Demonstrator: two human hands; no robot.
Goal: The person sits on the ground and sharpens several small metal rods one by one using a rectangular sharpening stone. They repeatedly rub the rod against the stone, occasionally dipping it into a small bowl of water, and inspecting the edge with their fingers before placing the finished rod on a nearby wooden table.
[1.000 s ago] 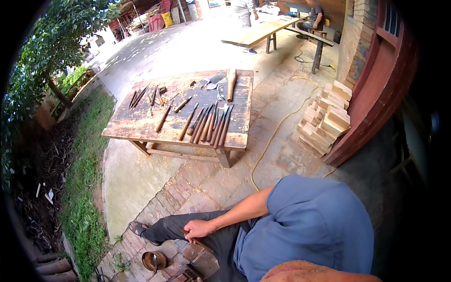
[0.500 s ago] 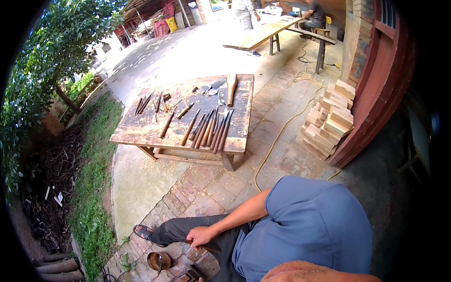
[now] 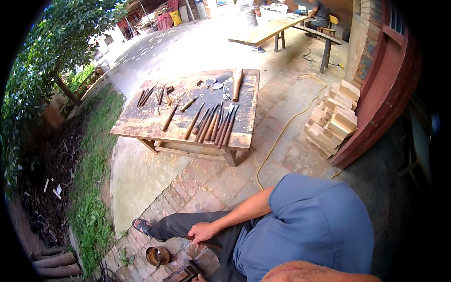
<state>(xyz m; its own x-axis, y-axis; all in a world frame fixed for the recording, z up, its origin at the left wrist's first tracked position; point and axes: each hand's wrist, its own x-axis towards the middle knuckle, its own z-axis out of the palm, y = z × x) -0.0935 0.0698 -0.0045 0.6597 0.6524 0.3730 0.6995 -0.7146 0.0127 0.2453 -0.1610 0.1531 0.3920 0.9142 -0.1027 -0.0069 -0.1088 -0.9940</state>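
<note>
My right hand (image 3: 203,232) is closed around a slim brown tool handle, low over my dark trouser leg (image 3: 174,225). The tool's working end is hidden, so I cannot tell its kind. Only a bit of my left hand (image 3: 199,278) shows at the lower edge, beside a dark, block-like object (image 3: 184,272); most of its fingers are out of view. A round, brown-stained tin (image 3: 158,256) stands on the bricks by my foot. Ahead, a worn wooden table (image 3: 129,127) carries a row of wood-handled chisels (image 3: 213,124), more thin tools (image 3: 146,95) and a wooden mallet (image 3: 237,84).
Stacked wood blocks (image 3: 333,120) stand beside a red door frame (image 3: 390,103). A yellow cable (image 3: 282,129) runs over the paving. Two people are farther off, near a long plank bench (image 3: 268,32). Grass (image 3: 94,188) and a tree (image 3: 51,56) border the left.
The view has shifted slightly, so the table sits a little higher. My right hand keeps its grip with little movement. More of my left hand shows at the lower edge.
</note>
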